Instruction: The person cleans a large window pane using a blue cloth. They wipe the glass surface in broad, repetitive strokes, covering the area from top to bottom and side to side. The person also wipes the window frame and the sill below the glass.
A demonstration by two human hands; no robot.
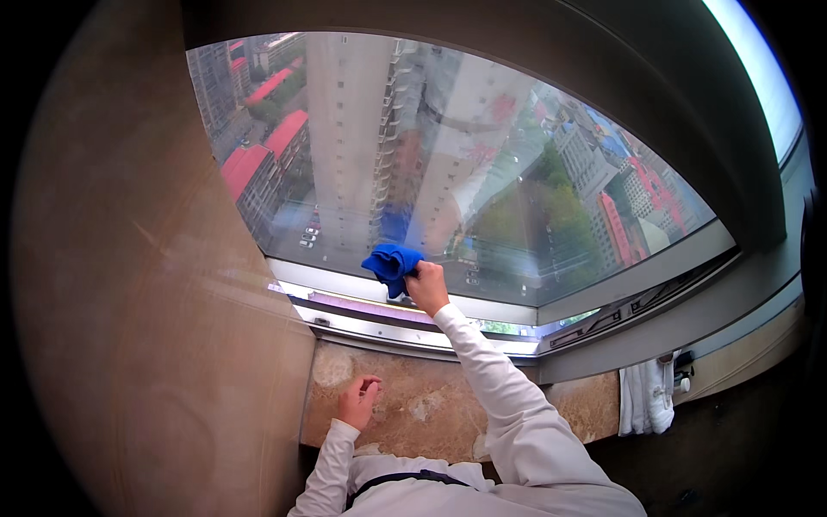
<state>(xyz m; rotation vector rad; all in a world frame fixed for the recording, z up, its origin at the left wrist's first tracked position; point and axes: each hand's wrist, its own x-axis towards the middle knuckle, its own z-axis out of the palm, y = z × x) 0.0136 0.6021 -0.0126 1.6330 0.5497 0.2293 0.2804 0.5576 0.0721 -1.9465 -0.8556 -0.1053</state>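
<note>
My right hand [428, 289] grips a bunched blue cloth [391, 266] low in front of the window pane [439, 174], near the bottom frame. Whether the cloth presses on the glass cannot be told for sure. The pane shows a faint reflection of the cloth and my arm. Over the brown marble sill [426, 400], my left hand [359, 402] is held with its fingers loosely curled and apart, holding nothing. The window sash is tilted outward, with a gap between its lower edge and the white fixed frame [413, 339].
A beige stone wall [161, 323] rises at the left. To the right run a grey window post [743, 161] and a dark metal window stay [594, 329]. White towels [646, 395] hang over the sill's right end beside small bottles. Tall buildings and a street lie far below outside.
</note>
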